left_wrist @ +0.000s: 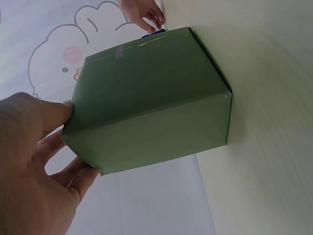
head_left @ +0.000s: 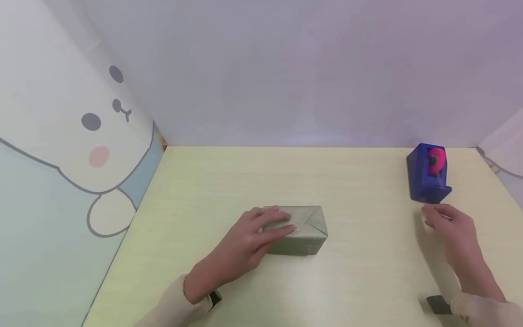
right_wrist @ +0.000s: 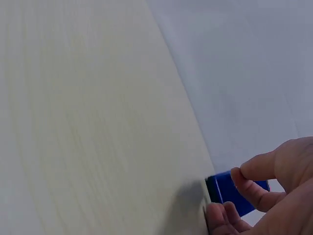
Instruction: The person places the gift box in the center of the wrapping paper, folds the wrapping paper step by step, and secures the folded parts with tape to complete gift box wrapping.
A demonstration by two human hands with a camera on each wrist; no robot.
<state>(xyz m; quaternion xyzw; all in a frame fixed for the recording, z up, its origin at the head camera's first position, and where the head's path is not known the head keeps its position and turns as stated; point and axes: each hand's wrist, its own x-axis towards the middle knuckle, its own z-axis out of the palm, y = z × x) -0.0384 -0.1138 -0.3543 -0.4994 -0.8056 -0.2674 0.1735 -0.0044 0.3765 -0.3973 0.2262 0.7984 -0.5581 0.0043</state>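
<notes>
A box wrapped in shiny green paper [head_left: 308, 227] lies on the table in front of me, its folded end flap to the right. My left hand [head_left: 249, 236] rests on its left part, fingers laid across the top. In the left wrist view the thumb [left_wrist: 54, 115] touches the box's upper edge. My right hand [head_left: 453, 231] is just in front of the blue tape dispenser [head_left: 418, 177], thumb and forefinger tips pinched together. A thin pale sliver like clear tape shows at those fingers. In the right wrist view the fingers partly hide the dispenser [right_wrist: 227, 193].
A pink-cored tape roll [head_left: 438, 160] sits in the dispenser, near the back right of the pale wooden table [head_left: 367, 272]. Behind stands a plain whitish wall [head_left: 286, 77]. On the left hangs a cloth with a cartoon animal [head_left: 77, 154].
</notes>
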